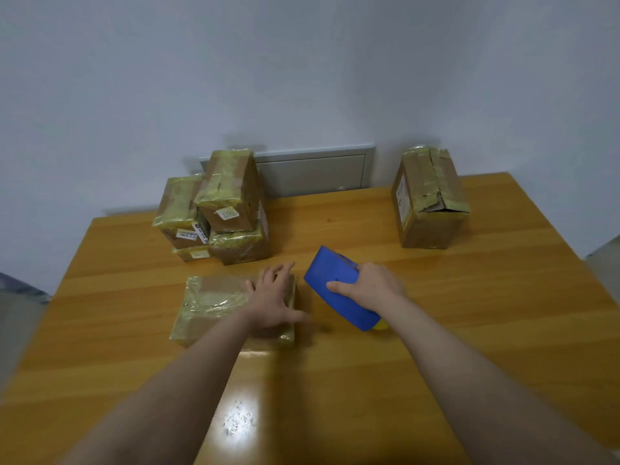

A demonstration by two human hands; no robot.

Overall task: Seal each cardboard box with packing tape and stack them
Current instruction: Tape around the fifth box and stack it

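A flat cardboard box (214, 307) wrapped in yellowish clear tape lies on the wooden table (469, 330) in front of me. My left hand (273, 298) rests flat on the box's right end with its fingers spread. Just right of the box, my right hand (370, 285) grips a blue tape dispenser (339, 290) whose lower end, with a bit of yellow showing, touches the table. A stack of several taped boxes (221, 209) stands at the far left. One taller taped box (429, 199) stands alone at the far right.
A grey metal panel (315, 172) is set in the white wall behind the table. The table's left edge runs diagonally past the flat box, with floor beyond it. A bright glare spot lies on the wood between my forearms.
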